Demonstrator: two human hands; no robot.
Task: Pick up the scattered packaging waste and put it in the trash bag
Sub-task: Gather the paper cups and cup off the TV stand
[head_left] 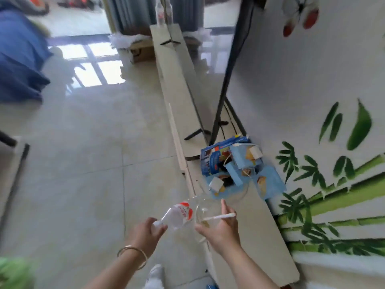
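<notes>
A head-worn camera looks down at a pale tiled floor (83, 163), the picture slightly blurred.

At lower left, the left hand (149, 228), a gold bangle (133, 256) on its wrist, curls its fingers round the capped neck of an empty plastic bottle (179, 213) with a red and white label. The bottle's body tips up and away, toward the other hand.

Just beside it, the right hand (221, 227) is partly spread, a thin white stick (219, 216), possibly a straw, caught between its fingers. It appears also to hold a clear, see-through thing (208, 205), perhaps a bag; the blur leaves this unsure.

Beyond the right hand's fingertips, on a long low shelf (260, 236) against a wall painted with green bamboo, lies a heap of blue cartons (235, 167), touching one another.

The risks, as a judgement: held only by its neck, the bottle may swing and slip; the loosely pinched stick may drop when the right hand reaches; and the jumbled cartons may slide off the shelf if one is pulled.
</notes>
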